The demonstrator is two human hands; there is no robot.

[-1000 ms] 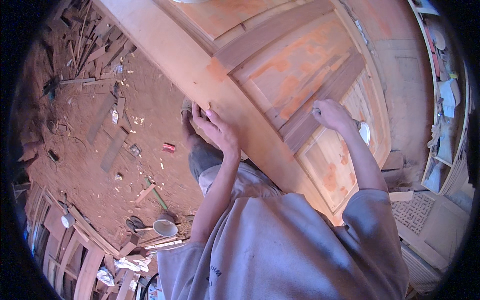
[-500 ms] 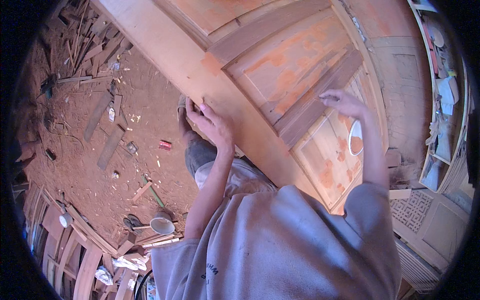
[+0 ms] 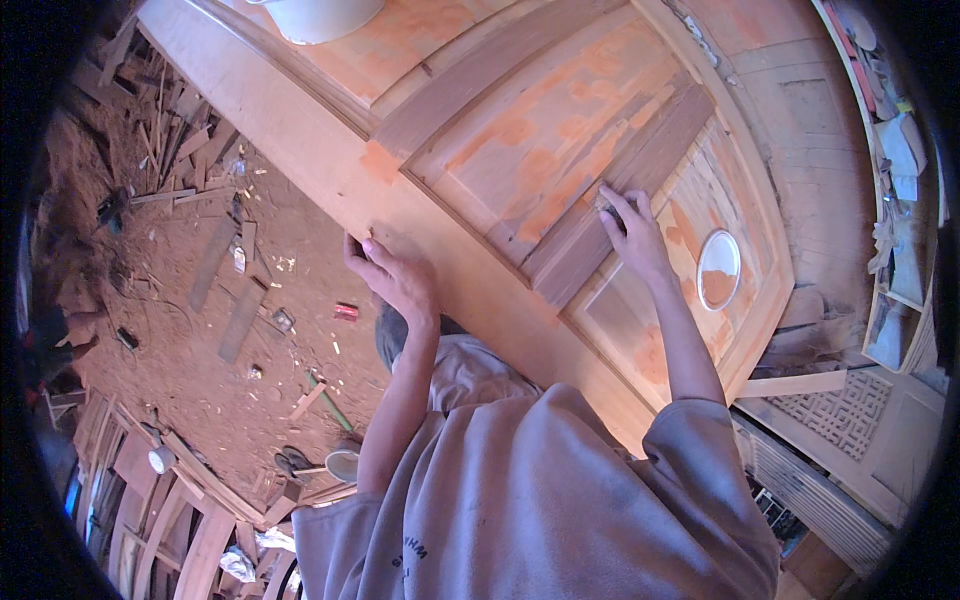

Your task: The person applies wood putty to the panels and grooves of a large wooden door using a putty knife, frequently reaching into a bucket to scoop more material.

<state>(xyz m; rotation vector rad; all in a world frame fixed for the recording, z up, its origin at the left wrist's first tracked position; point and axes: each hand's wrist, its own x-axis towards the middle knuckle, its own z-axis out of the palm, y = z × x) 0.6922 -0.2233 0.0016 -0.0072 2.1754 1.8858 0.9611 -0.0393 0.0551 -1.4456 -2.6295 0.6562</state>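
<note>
One panelled wooden door (image 3: 500, 220) lies before the person (image 3: 540, 490), carrying one white tub (image 3: 325, 15) and one round white dish (image 3: 718, 287). Orange smears (image 3: 535, 165) patch its pale panels (image 3: 490, 195). The left hand (image 3: 400, 283), half open, touches its edge; the right hand (image 3: 638, 235) curls above a dark rail (image 3: 680, 130), its hold unclear to me. Wood scraps (image 3: 242, 322) litter the brown floor (image 3: 160, 340).

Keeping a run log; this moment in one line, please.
left hand: at edge of wooden door; right hand: at dark crosspiece; white lid: on door
</note>
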